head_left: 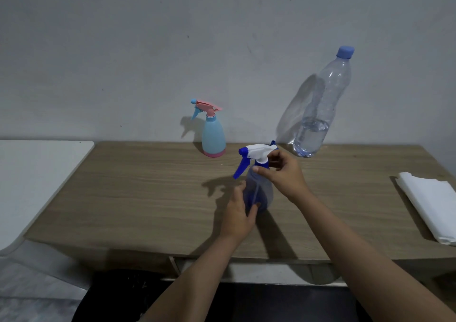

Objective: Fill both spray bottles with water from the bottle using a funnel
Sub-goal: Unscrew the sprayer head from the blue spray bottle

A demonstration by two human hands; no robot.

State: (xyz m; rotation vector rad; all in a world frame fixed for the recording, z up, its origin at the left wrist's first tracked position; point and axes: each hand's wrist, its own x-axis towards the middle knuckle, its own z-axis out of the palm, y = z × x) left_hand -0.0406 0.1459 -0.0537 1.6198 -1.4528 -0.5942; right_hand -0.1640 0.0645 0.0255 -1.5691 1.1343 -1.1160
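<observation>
I am seeing a wooden table [148,198] against a grey wall. My left hand [238,213] is gripping the blue spray bottle [259,193] and my right hand [283,173] is pinching its neck. Behind it the pink-and-blue spray bottle [213,134] is standing, the water bottle [318,114] behind-right, white folded sheets [429,205] far right.

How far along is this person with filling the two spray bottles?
Hard to say what is done: the water bottle stands capped and only partly full. In hand: the left hand holds the blue spray bottle while the right hand grips its neck. The light-blue and pink spray bottle stands untouched. No funnel is visible.
</observation>
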